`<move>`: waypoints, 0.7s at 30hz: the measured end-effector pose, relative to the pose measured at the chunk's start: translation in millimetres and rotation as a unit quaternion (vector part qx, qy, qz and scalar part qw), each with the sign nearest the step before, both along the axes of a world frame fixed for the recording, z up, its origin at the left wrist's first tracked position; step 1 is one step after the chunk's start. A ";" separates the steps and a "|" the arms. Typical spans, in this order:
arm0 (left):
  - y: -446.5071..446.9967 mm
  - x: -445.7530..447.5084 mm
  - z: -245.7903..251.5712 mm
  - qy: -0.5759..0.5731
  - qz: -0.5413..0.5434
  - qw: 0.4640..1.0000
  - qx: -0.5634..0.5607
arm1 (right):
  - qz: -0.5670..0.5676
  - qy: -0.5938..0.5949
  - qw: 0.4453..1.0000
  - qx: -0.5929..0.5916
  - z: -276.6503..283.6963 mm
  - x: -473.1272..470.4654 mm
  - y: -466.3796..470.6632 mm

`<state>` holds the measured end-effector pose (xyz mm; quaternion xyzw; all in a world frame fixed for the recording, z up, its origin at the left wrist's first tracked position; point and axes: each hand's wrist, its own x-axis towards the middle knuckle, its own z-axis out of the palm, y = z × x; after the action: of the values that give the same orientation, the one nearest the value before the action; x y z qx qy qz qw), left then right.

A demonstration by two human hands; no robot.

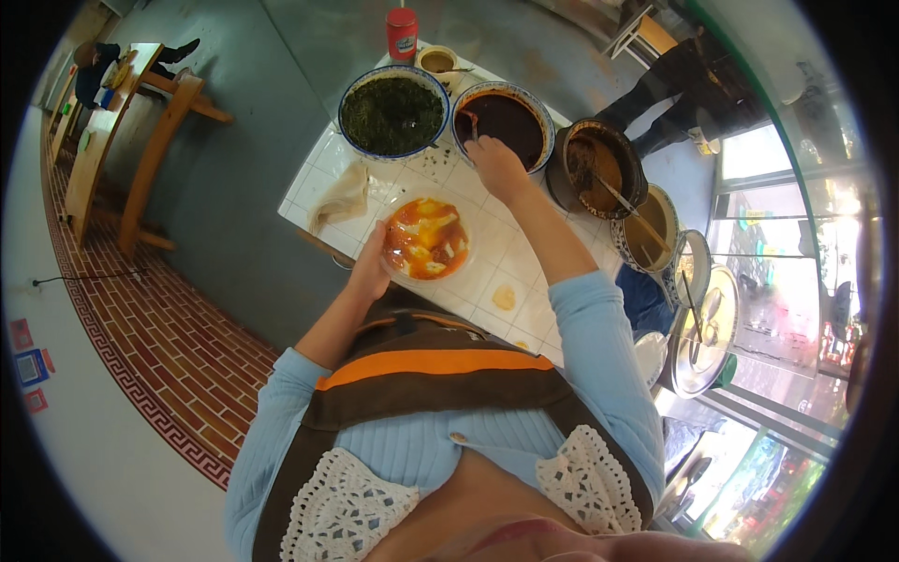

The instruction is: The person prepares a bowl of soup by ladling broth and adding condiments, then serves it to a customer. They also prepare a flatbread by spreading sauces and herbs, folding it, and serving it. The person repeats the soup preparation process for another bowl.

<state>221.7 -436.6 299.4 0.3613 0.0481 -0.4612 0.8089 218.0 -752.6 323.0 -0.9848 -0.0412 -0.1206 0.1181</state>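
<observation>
My left hand (372, 263) grips the rim of a clear plastic bowl (460, 270) from the left. White pieces in red-orange sauce (427, 239) fill it. My right hand (497, 165) is closed on the handle of a ladle (473, 125), which dips into a patterned enamel basin of dark red-brown sauce (516, 130). Left of that basin stands a blue-rimmed enamel basin of chopped dark greens (393, 112). A dark pot of brown sauce (597, 168) with a long-handled utensil in it is on the right.
A folded cloth (340, 197) lies on the white tiled counter (491, 239). At the back are a red-lidded jar (402, 35) and a small bowl (437, 61). More basins (650, 228) and a metal tray (704, 330) line the right side. A person (695, 84) stands beyond; another sits far left.
</observation>
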 end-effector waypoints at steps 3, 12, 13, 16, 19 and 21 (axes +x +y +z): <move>-3.8 8.4 -2.8 -0.009 -0.026 0.999 -0.045 | -0.010 0.014 0.999 0.045 5.2 -7.8 1.5; -27.5 61.6 -18.5 -0.026 -0.075 0.997 0.008 | -0.090 0.005 0.973 0.214 29.0 -22.6 19.4; -30.6 66.1 -19.8 -0.036 -0.086 0.996 0.007 | -0.102 0.004 0.969 0.226 29.2 -27.8 22.0; -40.8 78.1 -22.5 -0.039 -0.098 0.994 0.016 | -0.101 0.010 0.969 0.227 21.0 -40.8 26.6; -51.4 87.7 -26.0 -0.016 -0.114 0.993 0.023 | -0.164 0.007 0.894 0.417 5.5 -53.1 19.8; -57.7 91.1 -29.6 -0.023 -0.121 0.992 0.025 | -0.221 -0.020 0.801 0.556 -5.4 -62.9 12.4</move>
<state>312.9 -494.4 269.8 0.3953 -0.0031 -0.5459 0.7387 155.1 -740.1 317.6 -0.7298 0.2498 -0.1653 0.6146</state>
